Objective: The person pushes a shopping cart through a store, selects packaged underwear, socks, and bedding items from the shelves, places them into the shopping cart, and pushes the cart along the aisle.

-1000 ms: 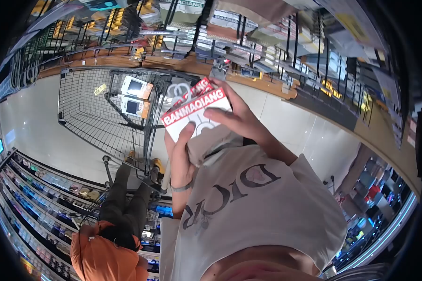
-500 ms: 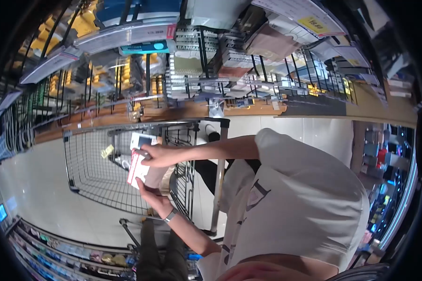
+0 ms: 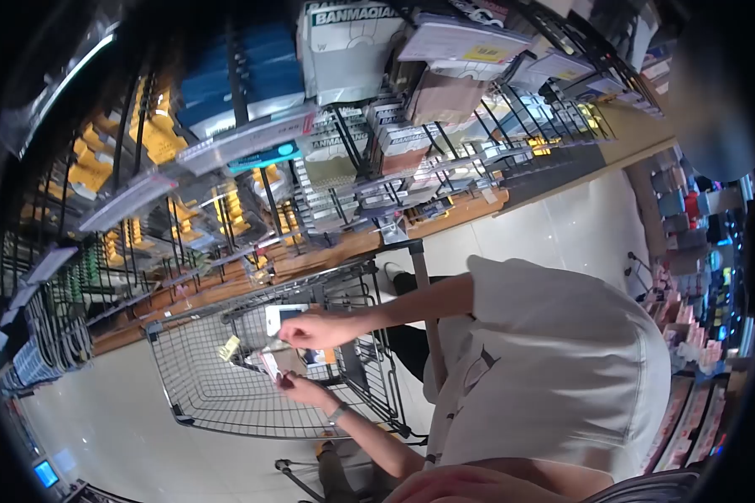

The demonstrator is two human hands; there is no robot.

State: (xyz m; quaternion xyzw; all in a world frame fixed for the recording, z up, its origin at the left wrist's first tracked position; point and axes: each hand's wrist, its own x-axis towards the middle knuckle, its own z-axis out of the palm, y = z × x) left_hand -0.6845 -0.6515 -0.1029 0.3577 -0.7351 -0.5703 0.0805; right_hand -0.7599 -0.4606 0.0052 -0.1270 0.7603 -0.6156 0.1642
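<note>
My left hand [image 3: 304, 391], with a band on its wrist, grips a flat package [image 3: 270, 365] with a white-and-red edge and a brownish face, above the shopping cart [image 3: 201, 419]. Just across from it, my right hand [image 3: 320, 329] is closed, its fingertips close to the package's upper end. Whether something thin is pinched there is too small to make out. Beyond the right fingers, a white package with a dark panel [image 3: 283, 318] lies in the cart. An orange-and-white item [image 3: 319, 357] shows between my hands, partly hidden.
A yellow tag [image 3: 229, 348] is in the cart's basket. Shelves with hanging packages [image 3: 352, 50] and price labels [image 3: 466, 44] run along the cart's far side. Another person's trouser leg [image 3: 337, 478] is near the cart's lower side. The cart's handle [image 3: 428, 318] is close to my body.
My right hand has come off the package's face and closed beside it. The left hand keeps hold of the package, now tilted differently. The whole view has turned and shifted.
</note>
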